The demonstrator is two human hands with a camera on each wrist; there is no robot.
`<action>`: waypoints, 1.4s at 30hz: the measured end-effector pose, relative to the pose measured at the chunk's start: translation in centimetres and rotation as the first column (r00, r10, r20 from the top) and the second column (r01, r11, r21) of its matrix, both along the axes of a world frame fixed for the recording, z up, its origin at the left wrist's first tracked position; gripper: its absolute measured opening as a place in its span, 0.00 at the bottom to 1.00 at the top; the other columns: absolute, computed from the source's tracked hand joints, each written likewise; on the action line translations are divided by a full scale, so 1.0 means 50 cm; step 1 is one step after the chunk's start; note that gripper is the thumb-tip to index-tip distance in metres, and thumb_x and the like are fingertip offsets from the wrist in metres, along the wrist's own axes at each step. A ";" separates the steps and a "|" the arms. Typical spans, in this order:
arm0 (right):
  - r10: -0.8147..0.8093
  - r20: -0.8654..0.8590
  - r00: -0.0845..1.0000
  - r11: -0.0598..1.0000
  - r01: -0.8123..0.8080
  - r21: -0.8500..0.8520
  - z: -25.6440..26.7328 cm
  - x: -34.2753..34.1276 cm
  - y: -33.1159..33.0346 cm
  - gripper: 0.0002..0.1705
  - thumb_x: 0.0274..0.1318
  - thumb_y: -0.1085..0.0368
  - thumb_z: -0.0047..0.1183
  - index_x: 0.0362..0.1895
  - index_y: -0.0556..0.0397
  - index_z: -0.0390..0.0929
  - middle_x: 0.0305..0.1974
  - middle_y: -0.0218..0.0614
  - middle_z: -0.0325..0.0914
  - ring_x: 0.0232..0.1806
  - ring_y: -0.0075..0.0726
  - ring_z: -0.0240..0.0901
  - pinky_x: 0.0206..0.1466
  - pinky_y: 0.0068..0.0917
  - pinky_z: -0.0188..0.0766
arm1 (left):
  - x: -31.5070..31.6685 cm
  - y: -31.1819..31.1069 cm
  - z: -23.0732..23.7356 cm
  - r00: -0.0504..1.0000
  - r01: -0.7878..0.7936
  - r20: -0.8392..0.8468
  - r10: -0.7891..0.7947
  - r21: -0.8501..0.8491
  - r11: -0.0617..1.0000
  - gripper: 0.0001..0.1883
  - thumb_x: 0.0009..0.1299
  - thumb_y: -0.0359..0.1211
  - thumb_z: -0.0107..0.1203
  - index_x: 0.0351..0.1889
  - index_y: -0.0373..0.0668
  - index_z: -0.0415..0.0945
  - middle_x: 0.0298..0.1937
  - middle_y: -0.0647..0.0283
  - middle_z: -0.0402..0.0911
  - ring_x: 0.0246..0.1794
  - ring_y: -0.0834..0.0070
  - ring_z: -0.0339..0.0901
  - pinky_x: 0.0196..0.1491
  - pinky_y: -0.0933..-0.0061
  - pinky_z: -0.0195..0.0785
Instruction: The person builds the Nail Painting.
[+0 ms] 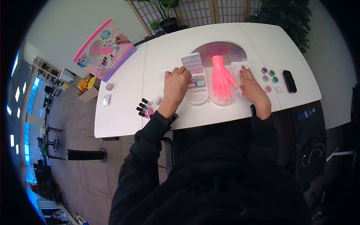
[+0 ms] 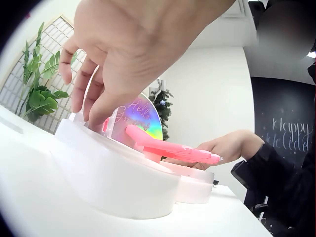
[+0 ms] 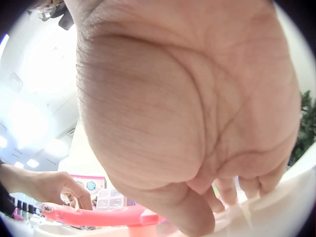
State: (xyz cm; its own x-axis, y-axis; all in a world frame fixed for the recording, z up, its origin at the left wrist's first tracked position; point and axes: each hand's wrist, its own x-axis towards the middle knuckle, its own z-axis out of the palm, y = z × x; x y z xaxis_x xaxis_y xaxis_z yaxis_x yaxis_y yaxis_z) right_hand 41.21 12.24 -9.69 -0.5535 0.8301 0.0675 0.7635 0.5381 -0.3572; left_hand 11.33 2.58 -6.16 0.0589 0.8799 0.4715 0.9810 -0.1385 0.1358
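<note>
A pink model hand point(image 1: 222, 77) lies palm-down on a white nail-art station point(image 1: 224, 103), a pale pattern on one of its nails. My left hand point(image 1: 176, 84) reaches down over the station's left side, beside a small compartment box point(image 1: 200, 83) of beads and gems whose clear lid point(image 1: 192, 62) stands raised. In the left wrist view, thumb and fingers point(image 2: 99, 106) converge behind the station's rim; I cannot tell whether they pinch anything. My right hand point(image 1: 254, 88) rests with extended fingers on the pale tray point(image 1: 236, 67) right of the model hand.
Polish bottles point(image 1: 143, 109) lie left of the station. Small glitter pots point(image 1: 264, 70) and a black case point(image 1: 289, 81) sit at the right. A holographic mirror panel point(image 1: 225, 49) rises behind, and the nail-art box point(image 1: 105, 50) stands at the table's left back.
</note>
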 end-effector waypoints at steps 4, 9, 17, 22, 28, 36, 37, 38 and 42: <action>0.003 0.016 1.000 1.000 -0.003 0.006 -0.006 0.001 0.006 0.38 0.63 0.77 0.51 0.77 0.67 0.56 0.83 0.53 0.44 0.84 0.59 0.40 0.83 0.37 0.51 | -0.006 -0.004 -0.008 0.998 0.060 -0.031 -0.061 -0.028 0.998 0.05 0.63 0.28 0.66 0.36 0.46 0.90 0.41 0.67 0.81 0.47 0.64 0.78 0.47 0.55 0.65; 0.009 0.020 1.000 1.000 -0.009 -0.029 0.003 0.002 0.005 0.38 0.63 0.77 0.50 0.77 0.67 0.55 0.83 0.52 0.42 0.84 0.59 0.40 0.83 0.37 0.51 | 0.004 -0.014 -0.017 0.997 0.025 -0.073 -0.031 -0.077 0.997 0.05 0.63 0.28 0.66 0.35 0.46 0.90 0.42 0.64 0.78 0.47 0.62 0.76 0.46 0.54 0.64; 0.023 0.007 1.000 1.000 -0.023 -0.021 -0.003 0.004 0.012 0.38 0.63 0.78 0.50 0.77 0.66 0.55 0.83 0.51 0.43 0.84 0.58 0.39 0.83 0.37 0.51 | -0.003 -0.017 0.011 1.000 -0.006 0.020 0.008 -0.118 0.993 0.05 0.65 0.30 0.66 0.37 0.46 0.90 0.41 0.64 0.80 0.49 0.62 0.77 0.46 0.54 0.65; 0.015 0.011 1.000 0.999 -0.015 -0.040 0.001 0.003 0.012 0.39 0.62 0.78 0.51 0.77 0.66 0.55 0.83 0.51 0.42 0.84 0.59 0.39 0.83 0.38 0.51 | -0.019 -0.050 0.044 0.999 -0.037 -0.037 0.032 -0.132 0.991 0.07 0.64 0.31 0.68 0.40 0.45 0.90 0.42 0.66 0.84 0.49 0.64 0.79 0.51 0.57 0.70; 0.013 0.027 1.000 0.999 -0.012 -0.047 -0.003 0.002 0.013 0.40 0.63 0.77 0.52 0.78 0.66 0.54 0.83 0.51 0.41 0.84 0.60 0.39 0.83 0.38 0.51 | -0.125 -0.099 0.037 0.985 -0.170 0.016 0.174 -0.137 0.976 0.13 0.61 0.29 0.70 0.45 0.42 0.87 0.43 0.61 0.85 0.52 0.58 0.80 0.52 0.61 0.75; 0.025 0.016 1.000 0.999 -0.024 -0.035 -0.009 0.003 0.017 0.40 0.63 0.77 0.52 0.77 0.67 0.54 0.83 0.52 0.41 0.84 0.60 0.39 0.83 0.38 0.50 | -0.165 -0.138 -0.022 0.944 -0.329 -0.156 0.291 -0.374 0.867 0.21 0.53 0.28 0.74 0.46 0.41 0.86 0.40 0.56 0.86 0.51 0.55 0.79 0.53 0.58 0.75; 0.026 0.016 1.000 0.999 -0.025 -0.034 -0.012 0.004 0.018 0.40 0.63 0.77 0.52 0.77 0.67 0.54 0.83 0.52 0.41 0.84 0.60 0.39 0.83 0.38 0.50 | -0.167 -0.137 -0.029 0.944 -0.329 -0.155 0.292 -0.374 0.867 0.21 0.53 0.28 0.74 0.46 0.41 0.86 0.40 0.56 0.86 0.51 0.55 0.79 0.53 0.58 0.75; 0.030 0.004 1.000 0.999 -0.030 -0.035 -0.015 0.005 0.020 0.40 0.62 0.77 0.52 0.77 0.67 0.54 0.83 0.52 0.41 0.84 0.60 0.39 0.83 0.38 0.50 | -0.170 -0.136 -0.035 0.943 -0.316 -0.208 0.258 -0.325 0.891 0.20 0.54 0.27 0.73 0.47 0.42 0.86 0.41 0.56 0.85 0.50 0.55 0.79 0.53 0.57 0.75; 0.022 0.007 1.000 0.999 -0.022 -0.034 -0.011 0.002 0.017 0.39 0.61 0.78 0.52 0.77 0.68 0.55 0.83 0.54 0.42 0.84 0.61 0.39 0.83 0.38 0.50 | -0.135 -0.122 0.008 0.972 -0.233 -0.073 0.222 -0.261 0.937 0.18 0.59 0.23 0.67 0.50 0.40 0.85 0.43 0.56 0.84 0.47 0.54 0.81 0.50 0.56 0.77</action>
